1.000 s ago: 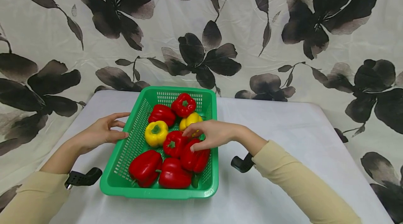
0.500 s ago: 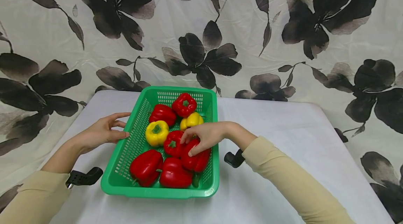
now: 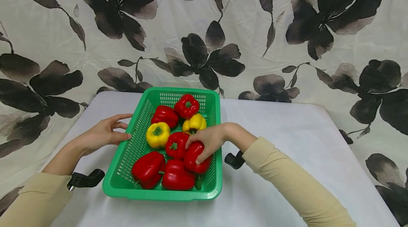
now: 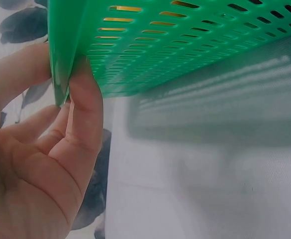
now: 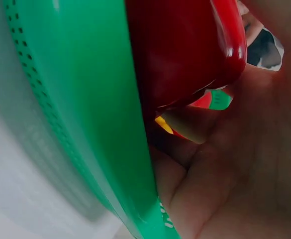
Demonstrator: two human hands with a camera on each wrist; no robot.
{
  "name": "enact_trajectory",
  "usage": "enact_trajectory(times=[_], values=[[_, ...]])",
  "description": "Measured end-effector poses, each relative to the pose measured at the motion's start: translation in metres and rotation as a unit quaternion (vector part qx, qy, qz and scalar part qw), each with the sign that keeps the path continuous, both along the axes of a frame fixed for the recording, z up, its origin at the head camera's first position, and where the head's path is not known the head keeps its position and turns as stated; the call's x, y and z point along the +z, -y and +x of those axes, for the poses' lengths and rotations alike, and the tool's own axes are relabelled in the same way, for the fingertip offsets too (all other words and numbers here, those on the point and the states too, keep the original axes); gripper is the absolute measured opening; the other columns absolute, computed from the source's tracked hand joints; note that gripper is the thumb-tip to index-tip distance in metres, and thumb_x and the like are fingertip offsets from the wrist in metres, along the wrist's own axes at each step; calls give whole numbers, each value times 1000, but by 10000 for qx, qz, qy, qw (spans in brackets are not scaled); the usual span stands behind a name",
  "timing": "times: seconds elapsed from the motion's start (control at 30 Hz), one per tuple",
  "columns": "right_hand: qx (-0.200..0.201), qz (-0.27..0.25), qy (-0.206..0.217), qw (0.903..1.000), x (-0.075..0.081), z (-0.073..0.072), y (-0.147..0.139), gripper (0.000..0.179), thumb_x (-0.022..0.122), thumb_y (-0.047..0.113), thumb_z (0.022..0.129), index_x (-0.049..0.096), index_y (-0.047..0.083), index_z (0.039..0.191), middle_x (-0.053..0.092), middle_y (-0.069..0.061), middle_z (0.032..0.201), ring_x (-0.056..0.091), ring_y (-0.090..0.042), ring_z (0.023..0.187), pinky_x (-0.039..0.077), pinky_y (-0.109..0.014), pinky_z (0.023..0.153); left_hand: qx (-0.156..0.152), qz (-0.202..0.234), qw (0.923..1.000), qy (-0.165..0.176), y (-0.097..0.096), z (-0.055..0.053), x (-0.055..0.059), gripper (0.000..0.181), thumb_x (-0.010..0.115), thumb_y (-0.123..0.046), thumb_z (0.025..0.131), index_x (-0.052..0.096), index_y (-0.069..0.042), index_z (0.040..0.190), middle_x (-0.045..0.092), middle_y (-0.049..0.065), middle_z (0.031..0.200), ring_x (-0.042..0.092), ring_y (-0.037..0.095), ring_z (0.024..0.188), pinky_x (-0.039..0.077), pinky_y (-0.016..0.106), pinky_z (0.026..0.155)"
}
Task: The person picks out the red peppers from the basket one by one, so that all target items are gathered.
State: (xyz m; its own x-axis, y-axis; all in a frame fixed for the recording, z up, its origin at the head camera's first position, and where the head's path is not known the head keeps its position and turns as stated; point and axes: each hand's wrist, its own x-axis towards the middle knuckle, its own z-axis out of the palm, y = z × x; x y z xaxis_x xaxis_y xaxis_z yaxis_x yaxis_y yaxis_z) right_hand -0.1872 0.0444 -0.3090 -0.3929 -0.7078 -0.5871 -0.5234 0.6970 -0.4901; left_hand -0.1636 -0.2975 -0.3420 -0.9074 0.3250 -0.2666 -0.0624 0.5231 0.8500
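Note:
A green plastic basket (image 3: 162,194) holds several red and yellow bell peppers. My left hand (image 3: 103,133) pinches its left rim; the left wrist view shows the rim (image 4: 60,59) between thumb and fingers. Inside the basket's right side, my right hand (image 3: 211,140) grips a red bell pepper (image 3: 198,159), thumb on the near side and fingers over the far side. The right wrist view has that pepper (image 5: 185,50) close to the palm, beside the basket wall (image 5: 95,99). Its underside is hidden. Another red bell pepper (image 3: 175,145) sits just left of the right hand's fingers.
In the basket, a yellow pepper (image 3: 158,135) lies left of centre and another yellow one (image 3: 194,123) behind the right hand. Two red peppers lie at the back, two at the front. A white cloth (image 3: 271,142) covers the table; a floral curtain (image 3: 255,25) hangs behind.
My right hand has moved down and its fingers have closed round the red bell pepper at the basket's right, which has turned a little. The left hand stays on the rim.

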Motion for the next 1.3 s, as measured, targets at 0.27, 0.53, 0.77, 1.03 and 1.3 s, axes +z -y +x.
enact_trajectory(times=[0.27,0.53,0.77,1.03,1.3], values=[[-103,-85,172,9998,-1,-1,-1,49,73,34,77,49,27,119,49,6,111,45,-12,105,51,-19,73,6,-5,10000,-13,-1,1,2,81,65,-21,86,14,-7,147,45,27,122,63,25,88,55,41,76],[-143,-351,255,9990,-2,-1,-4,48,73,32,77,48,28,118,49,7,112,44,-12,108,52,-20,73,22,5,10000,21,0,1,2,82,65,-20,85,14,-6,147,45,27,122,64,25,87,55,41,76],[-315,-750,275,9963,0,-1,-10,50,73,30,77,47,28,119,50,7,113,45,-13,108,53,-22,73,25,15,10000,-17,0,1,2,80,65,-20,86,15,-7,147,46,27,121,63,25,88,55,40,75],[-685,-1251,190,9896,1,-4,-18,54,73,29,77,46,27,123,51,8,115,47,-12,108,53,-23,74,19,-2,10000,5,-1,0,1,80,65,-21,86,15,-8,147,46,26,121,63,25,88,55,40,76],[-1063,-2227,246,9688,7,-11,-28,56,72,23,77,43,22,125,48,2,121,48,-17,111,54,-28,77,40,44,10000,-8,0,0,0,80,65,-20,85,16,-8,147,46,26,121,63,25,88,55,40,76]])
